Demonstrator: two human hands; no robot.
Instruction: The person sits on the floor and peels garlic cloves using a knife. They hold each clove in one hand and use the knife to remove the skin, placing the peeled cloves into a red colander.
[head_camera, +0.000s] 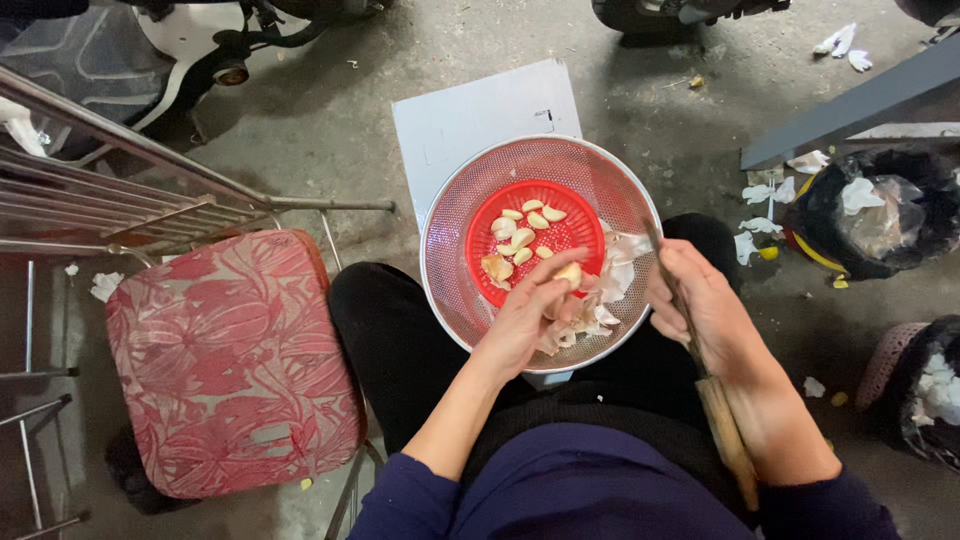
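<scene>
Left hand (525, 320): my fingers pinch a clove (569, 272) over the sieve (450, 290), so skins land inside.
Right hand (705, 310): fingers wrapped round the knife (722, 410), blade forward.
Basket (480, 225): keeps peeled cloves apart.

- An outdoor or semi-open working yard beside a parking spot, not an indoor kitchen: the rough grey concrete floor (330, 130) is stained and littered with white papery scraps (845, 42).
- Parked scooters stand at the top edge, a white scooter body (200, 40) and a dark tyre (640, 12).
- A red patterned cushioned metal chair (230, 360) stands beside a steel-barred frame (90, 190).
- Black plastic rubbish bags (880, 210) full of peelings point to informal food preparation.
</scene>
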